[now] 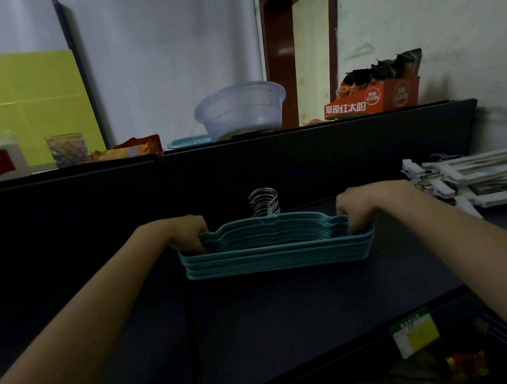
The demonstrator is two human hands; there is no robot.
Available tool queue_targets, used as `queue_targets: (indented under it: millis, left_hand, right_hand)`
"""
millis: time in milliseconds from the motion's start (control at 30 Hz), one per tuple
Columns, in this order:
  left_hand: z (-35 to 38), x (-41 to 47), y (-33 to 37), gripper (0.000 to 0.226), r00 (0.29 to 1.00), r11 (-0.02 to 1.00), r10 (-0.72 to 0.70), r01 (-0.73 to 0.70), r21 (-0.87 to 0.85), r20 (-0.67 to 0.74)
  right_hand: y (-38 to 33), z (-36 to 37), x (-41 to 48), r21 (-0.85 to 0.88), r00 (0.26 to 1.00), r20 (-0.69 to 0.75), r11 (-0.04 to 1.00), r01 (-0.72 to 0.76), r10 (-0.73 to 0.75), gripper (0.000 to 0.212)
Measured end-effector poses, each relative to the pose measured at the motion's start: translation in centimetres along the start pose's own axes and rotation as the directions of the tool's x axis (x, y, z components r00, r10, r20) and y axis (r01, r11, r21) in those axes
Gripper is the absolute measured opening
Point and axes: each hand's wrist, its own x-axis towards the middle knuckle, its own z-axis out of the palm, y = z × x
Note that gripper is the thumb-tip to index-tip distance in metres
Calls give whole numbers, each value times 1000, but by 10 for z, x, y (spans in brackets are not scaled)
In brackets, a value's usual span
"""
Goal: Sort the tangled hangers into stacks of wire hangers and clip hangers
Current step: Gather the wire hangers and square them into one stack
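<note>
Teal wire hangers (277, 252) form a stack; left hand (187, 233) and right hand (357, 209) grip its ends, likely squaring it; clip hangers (488, 176) lie to its right.

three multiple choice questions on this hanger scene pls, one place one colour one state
1. Where do the white clip hangers lie relative to the teal hanger stack? A left B right C on top
2. What colour is the snack box? A blue B orange C green
3. The left hand and right hand are: A idle B gripping the stack's ends C holding clips
Key: 1 B, they sit at the far right; 2 B, orange card; 3 B, each curls round an end.
</note>
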Motion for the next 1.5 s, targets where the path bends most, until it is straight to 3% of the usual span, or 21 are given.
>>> queue_targets:
  millis: [200, 367, 500, 633, 733, 833, 900, 933, 1000, 1067, 1133, 1200, 1267, 1333, 1500]
  left_hand:
    - [4, 8, -1, 10, 993, 997, 71, -67, 46, -94]
    - [1, 11, 1, 10, 990, 992, 118, -113, 64, -77]
    - [-1, 14, 2, 8, 988, 988, 145, -141, 71, -60]
    - [-1, 17, 1, 9, 991, 990, 125, -122, 65, -55]
    - [-1, 12, -2, 9, 996, 997, 80, -81, -7, -47]
    - [-5, -7, -16, 29, 997, 963, 49, -33, -268, 54]
    - [0, -23, -26, 44, 994, 838, 49, 12, -545, 98]
    - [6, -30, -30, 51, 996, 714, 38, 34, -699, 86]
    - [22, -35, -34, 62, 998, 411, -54, 42, -911, 21]
    - [41, -34, -32, 70, 989, 164, -143, 4, -986, -20]
    - [56, -31, -23, 72, 979, -7, -201, -43, -999, -41]
    - [65, -27, -11, 68, 960, -141, -273, -103, -985, -62]
    - [70, -24, 1, 58, 912, -197, -402, -168, -966, -77]
    - [74, -22, 8, 51, 864, -189, -495, -211, -959, -93]
    - [79, -20, 14, 50, 824, -142, -551, -252, -957, -135]
  right_hand:
    - [-5, 12, 13, -185, 993, -112, 983, 25, -46, 9]
    - [-4, 11, 13, -200, 991, -106, 978, 64, -86, 16]
    - [-3, 11, 15, -222, 987, -121, 972, 80, -109, 7]
    - [-4, 11, 12, -199, 990, -114, 978, 64, -88, 24]
    - [0, 11, 3, -38, 993, -77, 996, 87, -90, 18]
    - [15, 9, -10, 273, 991, 15, 954, 124, -134, 39]
    - [26, 18, -21, 515, 987, -9, 845, 144, -162, 50]
    - [31, 26, -25, 668, 987, -46, 730, 143, -152, 55]
    - [36, 46, -26, 922, 990, -117, 362, 139, -82, 67]
    - [34, 66, -22, 988, 989, -151, 23, 151, 8, 70]
    - [24, 80, -18, 973, 981, -178, -138, 188, 76, 66]
    - [11, 87, -16, 954, 969, -213, -189, 235, 128, 64]
    - [1, 89, -14, 946, 952, -242, -171, 275, 187, 63]
    - [-3, 91, -12, 944, 936, -250, -152, 293, 249, 61]
    - [-3, 93, -7, 948, 916, -226, -144, 285, 331, 56]
